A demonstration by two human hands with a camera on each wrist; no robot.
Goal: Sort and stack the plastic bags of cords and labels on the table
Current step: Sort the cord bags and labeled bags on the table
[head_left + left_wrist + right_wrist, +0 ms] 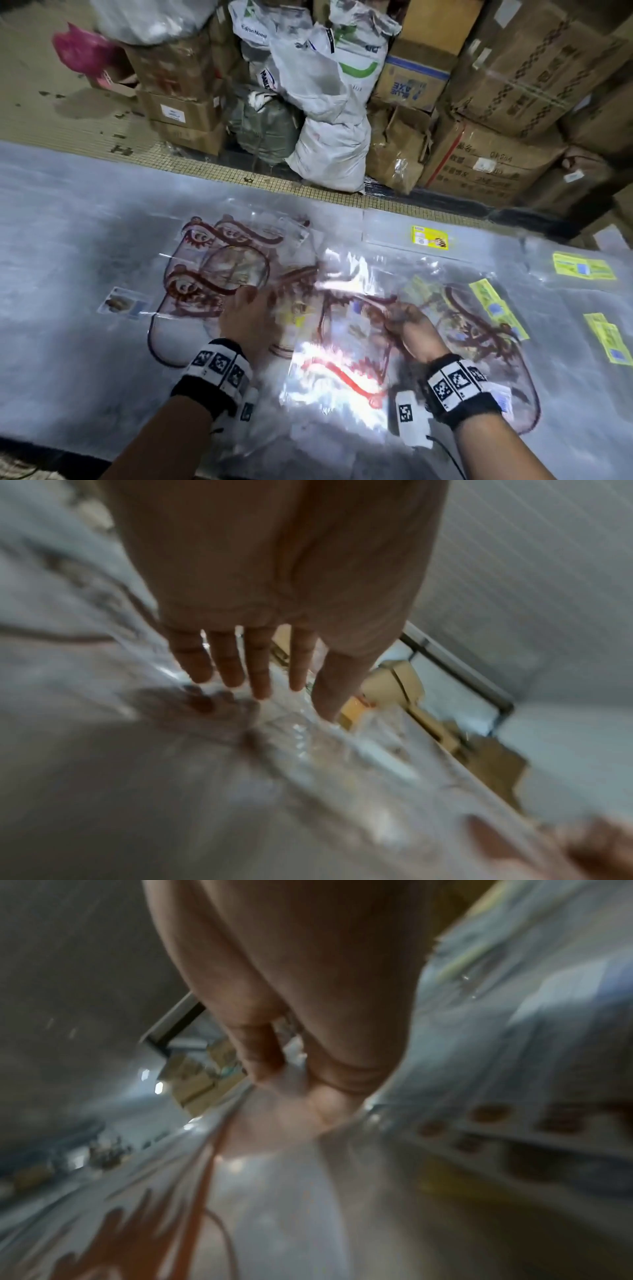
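Clear plastic bags with dark red cords lie across the grey table (68,240). One glossy bag (342,342) is lifted in the middle, blurred and catching glare. My right hand (407,329) pinches this bag's edge; in the right wrist view the thumb and curled fingers (263,1064) clamp the plastic (291,1191). My left hand (250,308) hovers with straight, spread fingers (232,666) just over the left stack of bags (212,274), holding nothing. More bags with cords (479,335) lie under my right hand.
Yellow labels (430,237) (584,267) (609,342) lie in flat bags at the right. A small picture card (123,303) lies at the left. Cardboard boxes (513,68) and white sacks (329,150) are piled on the floor beyond the table's far edge.
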